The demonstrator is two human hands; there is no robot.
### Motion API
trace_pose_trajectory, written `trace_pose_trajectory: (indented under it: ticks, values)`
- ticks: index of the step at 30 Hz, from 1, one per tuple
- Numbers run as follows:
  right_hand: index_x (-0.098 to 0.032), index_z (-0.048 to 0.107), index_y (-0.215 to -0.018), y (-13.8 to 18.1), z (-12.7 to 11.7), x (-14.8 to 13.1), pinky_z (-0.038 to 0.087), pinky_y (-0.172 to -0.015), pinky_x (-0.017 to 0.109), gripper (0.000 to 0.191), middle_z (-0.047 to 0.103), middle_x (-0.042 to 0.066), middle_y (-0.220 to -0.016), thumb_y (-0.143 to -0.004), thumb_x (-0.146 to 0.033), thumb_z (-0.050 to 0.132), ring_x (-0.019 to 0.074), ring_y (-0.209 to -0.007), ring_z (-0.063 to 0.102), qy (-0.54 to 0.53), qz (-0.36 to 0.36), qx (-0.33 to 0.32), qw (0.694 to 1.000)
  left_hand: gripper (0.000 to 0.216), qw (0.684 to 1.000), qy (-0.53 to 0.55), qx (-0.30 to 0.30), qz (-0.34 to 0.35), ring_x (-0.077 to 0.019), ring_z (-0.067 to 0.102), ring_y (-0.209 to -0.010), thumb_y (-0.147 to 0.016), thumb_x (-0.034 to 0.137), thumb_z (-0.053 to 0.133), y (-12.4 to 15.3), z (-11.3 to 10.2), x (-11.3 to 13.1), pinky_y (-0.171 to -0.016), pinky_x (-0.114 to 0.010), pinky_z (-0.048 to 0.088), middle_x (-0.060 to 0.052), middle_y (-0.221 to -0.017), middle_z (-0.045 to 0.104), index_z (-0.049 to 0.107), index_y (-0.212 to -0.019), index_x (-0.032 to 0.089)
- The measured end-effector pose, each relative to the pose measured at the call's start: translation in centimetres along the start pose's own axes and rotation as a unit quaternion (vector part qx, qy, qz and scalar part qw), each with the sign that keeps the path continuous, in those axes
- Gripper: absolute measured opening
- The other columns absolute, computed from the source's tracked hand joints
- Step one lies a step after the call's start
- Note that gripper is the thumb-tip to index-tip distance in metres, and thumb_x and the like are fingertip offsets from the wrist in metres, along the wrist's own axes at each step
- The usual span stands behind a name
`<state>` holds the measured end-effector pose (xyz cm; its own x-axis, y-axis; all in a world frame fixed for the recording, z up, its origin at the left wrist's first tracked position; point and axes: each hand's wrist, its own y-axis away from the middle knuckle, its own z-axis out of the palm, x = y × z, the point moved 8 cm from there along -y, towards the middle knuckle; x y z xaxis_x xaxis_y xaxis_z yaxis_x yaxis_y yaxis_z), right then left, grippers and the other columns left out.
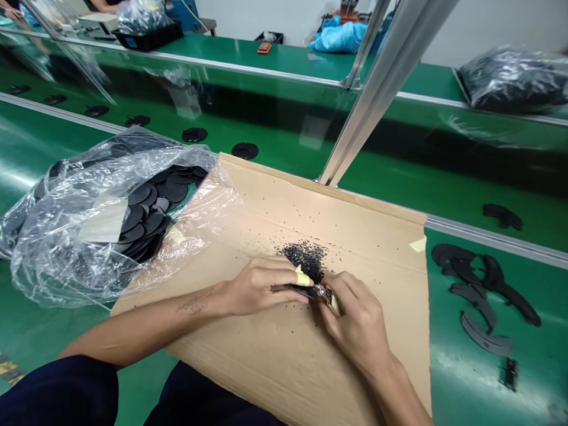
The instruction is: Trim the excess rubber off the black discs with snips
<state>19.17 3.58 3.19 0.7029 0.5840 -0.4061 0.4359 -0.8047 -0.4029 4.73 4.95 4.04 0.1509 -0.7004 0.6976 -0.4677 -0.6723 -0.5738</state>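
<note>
My left hand [261,287] is closed around a thin black plastic part [293,289], seen nearly edge-on, with much of it hidden by the fingers. Pale yellow tape [303,277] wraps one of its fingertips. In my closed right hand [358,316] is a pair of small metal nippers [321,291], their jaws at the right end of the black part. Most of the handles are covered by my fingers. Just beyond both hands, a heap of tiny black clippings [307,258] lies on a cardboard sheet [266,367].
On the left, a clear plastic bag [66,236] holds many black discs [153,222]. Curved black pieces [477,305] lie right of the cardboard. A slanted metal post [377,100] rises beyond it. More discs [245,151] sit spaced along the green surface behind.
</note>
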Motion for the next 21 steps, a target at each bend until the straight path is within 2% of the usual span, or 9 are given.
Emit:
trace_pose_trajectory:
  ticks: [5,8,12,15,21]
  values:
    - [-0.019,0.064,-0.097,-0.1,-0.3,-0.5,0.046,-0.062,0.032,0.012,0.068,0.007,-0.080,-0.093,-0.015,0.052,0.0190,-0.069,0.059,0.019,-0.024,0.002,1.000,0.016,1.000,-0.008,-0.011,0.007,-0.0155,0.070,-0.075,-0.092,0.025,0.068,0.0,0.2,0.2,-0.069,-0.029,0.058,-0.009,-0.082,0.075,0.071,-0.102,0.013]
    - [-0.019,0.064,-0.091,0.0,-0.3,-0.7,0.044,-0.060,0.032,0.014,0.068,0.007,-0.076,-0.094,-0.015,0.051,0.0189,-0.067,0.058,0.052,-0.034,-0.006,0.998,0.015,1.000,-0.015,-0.014,0.021,-0.0153,0.070,-0.075,-0.092,0.026,0.069,-0.1,0.2,0.6,-0.069,-0.030,0.059,-0.008,-0.080,0.075,0.071,-0.100,0.014]
    - [-0.018,0.062,-0.078,0.1,0.2,-0.4,0.040,-0.056,0.029,0.024,0.064,0.004,-0.064,-0.089,-0.005,0.045,0.0164,-0.058,0.055,0.054,-0.033,-0.032,0.997,0.014,0.999,-0.010,-0.024,0.023,-0.0158,0.071,-0.076,-0.092,0.024,0.068,-0.1,0.3,0.6,-0.071,-0.031,0.059,-0.008,-0.082,0.075,0.071,-0.101,0.013]
    - [-0.019,0.061,-0.078,0.2,0.3,0.1,0.036,-0.055,0.028,0.025,0.063,0.002,-0.063,-0.086,-0.003,0.045,0.0154,-0.056,0.053,0.056,-0.033,-0.039,0.997,0.016,0.999,-0.014,-0.042,0.010,-0.0162,0.070,-0.078,-0.092,0.023,0.068,-0.2,0.5,0.3,-0.071,-0.031,0.058,-0.010,-0.087,0.075,0.070,-0.104,0.012]
    - [-0.020,0.059,-0.082,0.1,-0.6,0.6,0.031,-0.057,0.030,0.017,0.062,0.005,-0.067,-0.091,-0.013,0.046,0.0182,-0.060,0.049,0.144,0.001,0.008,0.989,0.021,0.999,-0.044,-0.028,0.006,-0.0154,0.067,-0.075,-0.089,0.025,0.072,-0.3,0.0,0.3,-0.074,-0.031,0.055,-0.005,-0.080,0.074,0.070,-0.108,0.016]
